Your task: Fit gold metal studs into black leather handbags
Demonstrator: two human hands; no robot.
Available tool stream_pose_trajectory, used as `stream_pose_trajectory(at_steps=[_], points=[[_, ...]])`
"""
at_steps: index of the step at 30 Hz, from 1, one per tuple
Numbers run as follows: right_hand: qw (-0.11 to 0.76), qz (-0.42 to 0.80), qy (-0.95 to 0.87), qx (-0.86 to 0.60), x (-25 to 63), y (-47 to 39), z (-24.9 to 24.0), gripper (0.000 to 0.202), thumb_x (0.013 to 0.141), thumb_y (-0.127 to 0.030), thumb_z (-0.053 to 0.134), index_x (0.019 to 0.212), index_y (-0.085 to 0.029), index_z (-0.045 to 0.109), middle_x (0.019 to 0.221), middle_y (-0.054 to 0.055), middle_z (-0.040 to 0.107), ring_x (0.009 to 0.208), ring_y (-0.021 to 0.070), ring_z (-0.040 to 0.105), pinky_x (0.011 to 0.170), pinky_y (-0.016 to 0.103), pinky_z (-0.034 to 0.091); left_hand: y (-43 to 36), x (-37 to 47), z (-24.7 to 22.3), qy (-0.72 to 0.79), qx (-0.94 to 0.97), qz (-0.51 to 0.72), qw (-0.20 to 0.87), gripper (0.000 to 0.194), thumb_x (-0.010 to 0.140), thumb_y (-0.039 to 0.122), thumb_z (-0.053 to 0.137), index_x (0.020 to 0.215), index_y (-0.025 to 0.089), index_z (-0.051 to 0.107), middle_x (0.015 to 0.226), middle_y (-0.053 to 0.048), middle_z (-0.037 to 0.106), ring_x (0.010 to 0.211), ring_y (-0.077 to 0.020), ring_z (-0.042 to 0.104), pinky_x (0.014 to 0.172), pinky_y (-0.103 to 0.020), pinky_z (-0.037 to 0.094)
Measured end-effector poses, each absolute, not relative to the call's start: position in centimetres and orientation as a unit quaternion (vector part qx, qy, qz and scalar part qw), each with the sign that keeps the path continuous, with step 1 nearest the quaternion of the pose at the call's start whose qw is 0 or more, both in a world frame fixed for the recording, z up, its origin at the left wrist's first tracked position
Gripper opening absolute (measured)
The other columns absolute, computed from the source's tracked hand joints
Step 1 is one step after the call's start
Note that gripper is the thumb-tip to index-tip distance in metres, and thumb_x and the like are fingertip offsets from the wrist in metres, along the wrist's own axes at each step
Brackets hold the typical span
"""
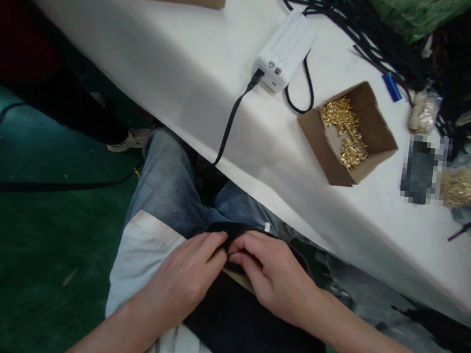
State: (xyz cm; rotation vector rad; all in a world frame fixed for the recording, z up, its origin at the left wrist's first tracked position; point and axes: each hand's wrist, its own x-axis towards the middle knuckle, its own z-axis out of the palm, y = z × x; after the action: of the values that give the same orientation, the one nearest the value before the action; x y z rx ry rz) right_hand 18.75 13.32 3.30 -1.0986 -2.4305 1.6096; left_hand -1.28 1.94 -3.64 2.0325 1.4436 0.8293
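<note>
The left hand (189, 266) and right hand (278, 272) meet low over the lap, palms down, fingertips close together; the left fingers lie bent, thumb tucked near them; the right thumb and index finger pinch; the left forearm (121, 323) slants up from the bottom edge; the right forearm (358, 327) reaches in from the lower right.

Two bare hands (187, 269), one white table (213, 58), two cardboard boxes (376, 126) (one is cut off up top), one white device (285, 51), one blue object (392, 87), and uncountable gold pieces (343, 117).
</note>
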Motion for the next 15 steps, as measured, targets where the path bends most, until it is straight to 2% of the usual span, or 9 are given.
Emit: stream_pose_trajectory(at_steps=[5, 10, 15], points=[[-0.038, 0.539, -0.723, -0.43, 18.0, 13.3, 3.4, 0.018, 0.11, -0.016, 0.063, 0.099, -0.022, 0.075, 0.093, 0.0, 0.078, 0.085, 0.018, 0.072, 0.081, 0.029, 0.05, 2.0, -1.0, -3.7, 0.538, 0.735, 0.31, 0.274, 0.036, 0.102, -0.004, 0.043, 0.122, 0.016, 0.067, 0.133, -0.015, 0.073, 0.117, -0.0273, 0.077, 0.099, -0.041, 0.071], [-0.087, 0.558, -0.685, -0.46, 17.1, 13.6, 3.2, 0.02, 0.111, -0.018, 0.06, 0.099, -0.02, 0.076, 0.098, 0.004, 0.081, 0.09, 0.0212, 0.074, 0.083, 0.032, 0.05, 2.1, -1.0, -3.9, 0.554, 0.723, 0.311, 0.273, 0.032, 0.106, -0.001, 0.042, 0.117, 0.016, 0.067, 0.126, -0.013, 0.075, 0.111, -0.0237, 0.079, 0.096, -0.037, 0.072], [-0.137, 0.573, -0.671, -0.451, 16.5, 14.5, 2.9, 0.023, 0.111, -0.018, 0.057, 0.093, -0.02, 0.07, 0.094, 0.005, 0.078, 0.084, 0.0205, 0.07, 0.08, 0.032, 0.048, 1.9, -0.9, -4.6, 0.565, 0.728, 0.305, 0.24, 0.029, 0.112, 0.004, 0.04, 0.12, 0.015, 0.066, 0.124, -0.013, 0.075, 0.103, -0.022, 0.082, 0.089, -0.033, 0.073]])
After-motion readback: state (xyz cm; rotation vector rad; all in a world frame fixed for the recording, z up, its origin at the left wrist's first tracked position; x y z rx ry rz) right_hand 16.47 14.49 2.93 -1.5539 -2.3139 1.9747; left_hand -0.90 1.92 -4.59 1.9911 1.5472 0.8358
